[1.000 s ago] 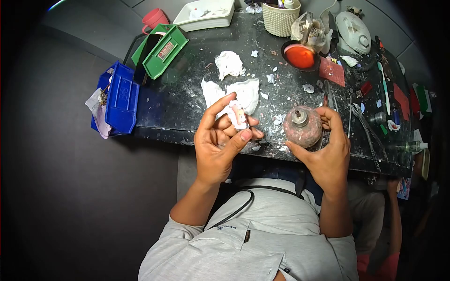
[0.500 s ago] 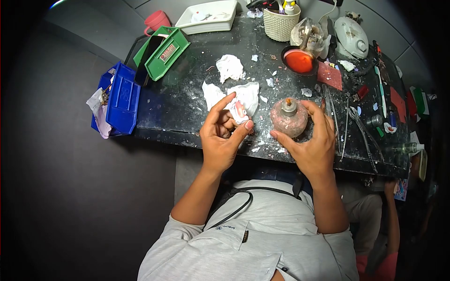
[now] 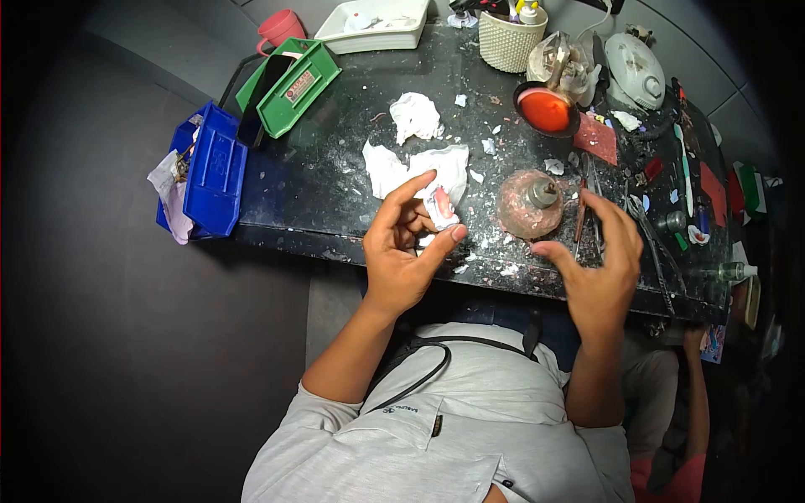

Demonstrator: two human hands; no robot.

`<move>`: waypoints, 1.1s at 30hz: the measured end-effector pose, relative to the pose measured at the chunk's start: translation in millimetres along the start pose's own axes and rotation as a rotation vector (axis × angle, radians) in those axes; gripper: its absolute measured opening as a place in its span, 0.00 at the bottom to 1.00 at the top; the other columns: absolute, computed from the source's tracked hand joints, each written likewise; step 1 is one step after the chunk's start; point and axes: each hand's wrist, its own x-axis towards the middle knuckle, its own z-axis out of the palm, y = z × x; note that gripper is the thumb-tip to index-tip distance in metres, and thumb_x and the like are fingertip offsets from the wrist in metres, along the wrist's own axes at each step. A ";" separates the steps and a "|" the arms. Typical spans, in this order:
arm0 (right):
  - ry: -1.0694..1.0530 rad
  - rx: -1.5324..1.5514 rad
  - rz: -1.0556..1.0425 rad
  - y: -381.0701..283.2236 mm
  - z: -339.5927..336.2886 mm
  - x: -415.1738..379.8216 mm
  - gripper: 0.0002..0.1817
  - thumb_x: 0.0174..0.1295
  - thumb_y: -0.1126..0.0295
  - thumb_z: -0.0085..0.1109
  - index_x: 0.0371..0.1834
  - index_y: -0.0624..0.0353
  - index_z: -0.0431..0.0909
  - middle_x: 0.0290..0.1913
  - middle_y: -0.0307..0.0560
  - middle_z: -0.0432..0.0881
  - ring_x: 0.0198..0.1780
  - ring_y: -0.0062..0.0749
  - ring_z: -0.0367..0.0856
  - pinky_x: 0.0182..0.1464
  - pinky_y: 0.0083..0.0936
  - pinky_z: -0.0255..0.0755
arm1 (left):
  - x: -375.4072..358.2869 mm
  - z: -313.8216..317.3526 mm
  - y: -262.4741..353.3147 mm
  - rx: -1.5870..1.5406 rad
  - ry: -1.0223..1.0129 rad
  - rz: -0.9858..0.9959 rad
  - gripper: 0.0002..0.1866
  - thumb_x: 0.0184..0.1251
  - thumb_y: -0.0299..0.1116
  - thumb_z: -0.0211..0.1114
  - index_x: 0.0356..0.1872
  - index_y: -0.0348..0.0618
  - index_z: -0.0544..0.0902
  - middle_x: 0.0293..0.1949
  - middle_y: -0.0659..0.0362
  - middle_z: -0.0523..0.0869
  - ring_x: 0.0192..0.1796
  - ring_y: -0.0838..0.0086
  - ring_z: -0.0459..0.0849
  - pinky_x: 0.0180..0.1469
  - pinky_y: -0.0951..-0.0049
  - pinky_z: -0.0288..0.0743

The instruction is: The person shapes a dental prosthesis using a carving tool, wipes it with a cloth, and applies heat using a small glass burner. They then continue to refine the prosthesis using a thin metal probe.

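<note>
My left hand (image 3: 401, 261) holds a small white plaster dental model (image 3: 442, 205) with pink wax on it, pinched between thumb and fingers above the bench. My right hand (image 3: 605, 260) is open, thumb and fingers apart, with nothing seen in it. Just left of it stands a round glass spirit lamp (image 3: 528, 214) with a metal neck, its surface spotted pink; the thumb tip is close to its base. Beside the right fingertips lies a thin tool with a brown handle (image 3: 580, 214). White crumpled tissue (image 3: 444, 168) lies behind the model.
A pan of red wax (image 3: 547, 111), pink wax sheet (image 3: 596, 139), pliers (image 3: 658, 243) and a toothbrush (image 3: 682, 168) lie right. Green bin (image 3: 298, 88), blue bin (image 3: 220, 172) and white tray (image 3: 369, 42) are left and behind. Another person's arm (image 3: 698, 394) shows lower right.
My right hand has come away from the spirit lamp and moved right, toward the thin tools. The lamp's neck now leans to the right. My left hand still holds the model, turned slightly.
</note>
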 end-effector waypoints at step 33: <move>-0.110 -0.138 0.381 23.0 -23.3 -4.7 0.11 0.61 0.77 0.65 0.47 0.63 0.85 0.34 0.47 0.82 0.31 0.36 0.79 0.41 0.34 0.75 | -7.2 3.5 4.3 -0.318 -0.079 0.119 0.19 0.76 0.17 0.59 0.63 0.34 0.67 0.52 0.36 0.87 0.51 0.63 0.90 0.47 0.77 0.81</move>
